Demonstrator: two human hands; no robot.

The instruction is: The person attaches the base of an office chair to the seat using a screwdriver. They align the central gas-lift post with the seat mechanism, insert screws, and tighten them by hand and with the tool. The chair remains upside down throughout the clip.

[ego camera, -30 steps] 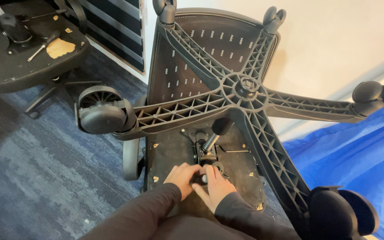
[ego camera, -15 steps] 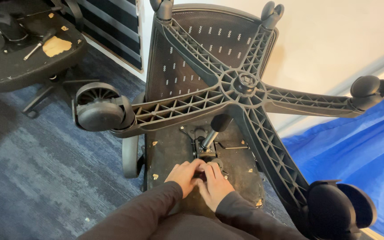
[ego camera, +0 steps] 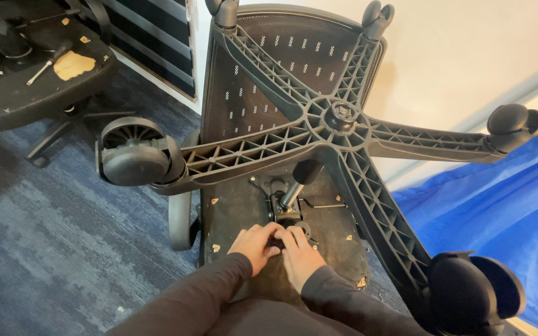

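Our left hand (ego camera: 255, 244) and right hand (ego camera: 299, 256) meet low in the middle, fingers curled around a small black knob (ego camera: 276, 239). The lever (ego camera: 294, 186) slants up just above.

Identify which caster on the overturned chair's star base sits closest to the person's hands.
The caster at lower right, at the end of the base arm running down past the right hand. The left caster is farther off, and the remaining three sit up by the wall.

A blue-grey carpeted floor (ego camera: 45, 267) carries an overturned office chair (ego camera: 281, 124), a second chair (ego camera: 26, 68) and blue sheeting (ego camera: 499, 230)
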